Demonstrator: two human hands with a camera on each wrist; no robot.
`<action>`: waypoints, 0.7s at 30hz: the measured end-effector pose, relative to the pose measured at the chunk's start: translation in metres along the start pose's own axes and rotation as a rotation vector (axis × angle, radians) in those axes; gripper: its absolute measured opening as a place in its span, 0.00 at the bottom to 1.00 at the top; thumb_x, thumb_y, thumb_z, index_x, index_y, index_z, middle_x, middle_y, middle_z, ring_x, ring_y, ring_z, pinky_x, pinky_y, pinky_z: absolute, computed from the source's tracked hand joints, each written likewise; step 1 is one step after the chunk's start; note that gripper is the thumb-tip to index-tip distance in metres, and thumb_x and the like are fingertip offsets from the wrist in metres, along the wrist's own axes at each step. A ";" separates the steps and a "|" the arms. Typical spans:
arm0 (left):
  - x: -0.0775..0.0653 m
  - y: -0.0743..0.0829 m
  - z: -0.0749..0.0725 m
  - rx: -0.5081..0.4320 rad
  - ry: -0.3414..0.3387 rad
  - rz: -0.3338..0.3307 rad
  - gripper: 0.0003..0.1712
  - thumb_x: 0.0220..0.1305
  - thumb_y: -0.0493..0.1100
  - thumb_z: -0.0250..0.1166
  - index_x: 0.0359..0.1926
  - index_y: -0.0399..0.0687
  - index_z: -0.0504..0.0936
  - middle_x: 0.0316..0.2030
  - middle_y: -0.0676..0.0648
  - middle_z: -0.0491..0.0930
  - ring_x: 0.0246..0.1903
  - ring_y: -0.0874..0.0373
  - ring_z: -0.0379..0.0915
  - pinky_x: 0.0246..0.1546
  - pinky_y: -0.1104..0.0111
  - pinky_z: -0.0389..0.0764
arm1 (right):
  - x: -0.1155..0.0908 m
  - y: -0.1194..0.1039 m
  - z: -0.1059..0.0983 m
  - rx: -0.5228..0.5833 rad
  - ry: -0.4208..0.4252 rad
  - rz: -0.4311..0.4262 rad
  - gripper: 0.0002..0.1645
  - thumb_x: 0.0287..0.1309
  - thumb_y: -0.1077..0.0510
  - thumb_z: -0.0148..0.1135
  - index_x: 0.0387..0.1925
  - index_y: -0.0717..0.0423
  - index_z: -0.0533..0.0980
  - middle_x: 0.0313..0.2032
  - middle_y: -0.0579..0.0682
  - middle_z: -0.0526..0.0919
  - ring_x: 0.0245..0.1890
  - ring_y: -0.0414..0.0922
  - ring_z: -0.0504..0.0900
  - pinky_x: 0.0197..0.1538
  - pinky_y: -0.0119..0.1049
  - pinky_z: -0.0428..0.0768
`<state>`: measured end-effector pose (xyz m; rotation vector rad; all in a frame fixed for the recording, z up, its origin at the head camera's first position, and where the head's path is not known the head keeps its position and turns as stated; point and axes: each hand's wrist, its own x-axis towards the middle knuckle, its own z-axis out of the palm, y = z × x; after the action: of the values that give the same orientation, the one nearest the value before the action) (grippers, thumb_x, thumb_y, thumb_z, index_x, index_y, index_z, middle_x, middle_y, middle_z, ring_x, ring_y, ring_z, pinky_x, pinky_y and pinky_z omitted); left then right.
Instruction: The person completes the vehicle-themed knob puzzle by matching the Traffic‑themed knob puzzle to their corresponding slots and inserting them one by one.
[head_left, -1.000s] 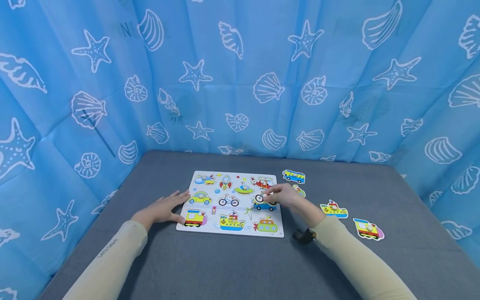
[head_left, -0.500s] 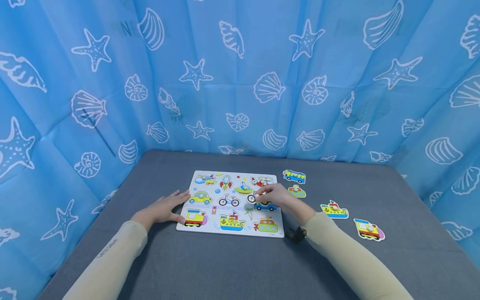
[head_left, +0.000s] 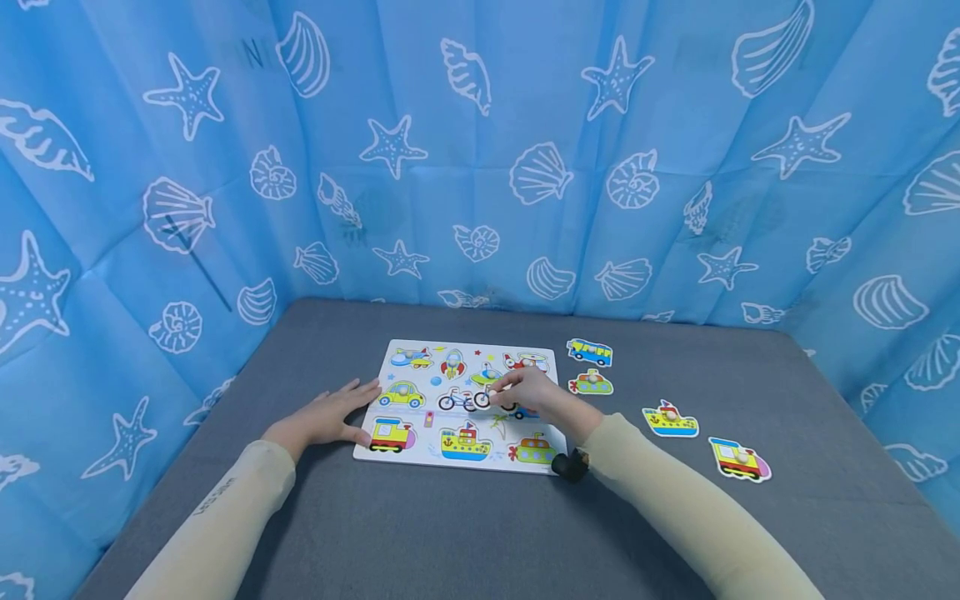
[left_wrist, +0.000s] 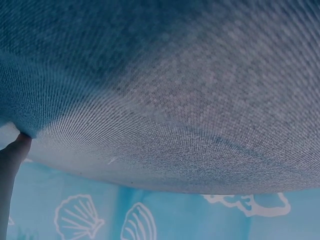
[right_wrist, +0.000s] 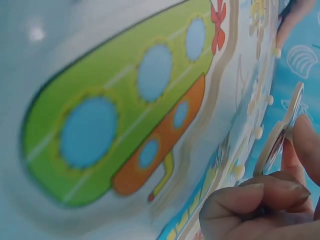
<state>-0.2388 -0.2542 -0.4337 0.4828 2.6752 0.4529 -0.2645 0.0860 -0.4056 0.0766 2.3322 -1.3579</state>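
Observation:
A white wooden peg puzzle board (head_left: 425,448) printed with colourful vehicles lies on the table. My left hand (head_left: 324,417) rests at its left edge, fingers extended and thumb by the train picture; one digit of this left hand (left_wrist: 14,157) shows in the left wrist view. My right hand (head_left: 542,398) pinches a bicycle puzzle piece (head_left: 482,401) over the board, just right of the printed bicycle (head_left: 454,402). In the right wrist view the bicycle piece (right_wrist: 278,139) is tilted edge-on between thumb and fingers, apart from the board. Fingers cover part of it.
Right of the board lie loose pieces: a bus (head_left: 589,352), a submarine (head_left: 591,382), a ship (head_left: 671,420) and a train (head_left: 739,460). Knobbed pieces, among them a car (head_left: 401,394) and a rocket (head_left: 453,364), sit in the board. A blue shell-patterned curtain (head_left: 480,167) hangs behind the grey table.
My right hand has moved left across the board with the bicycle piece, from over the printed bus to beside the printed bicycle. The left hand has stayed in place.

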 end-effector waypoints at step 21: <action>0.002 -0.003 0.000 -0.011 0.000 -0.011 0.60 0.50 0.68 0.68 0.76 0.48 0.52 0.75 0.43 0.48 0.73 0.37 0.35 0.65 0.36 0.40 | 0.021 -0.016 0.041 -0.070 0.024 0.002 0.05 0.54 0.61 0.72 0.33 0.57 0.83 0.34 0.50 0.80 0.27 0.41 0.71 0.29 0.32 0.68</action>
<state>-0.2409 -0.2564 -0.4358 0.4646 2.6722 0.4640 -0.2734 0.0399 -0.4183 0.0740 2.3959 -1.2801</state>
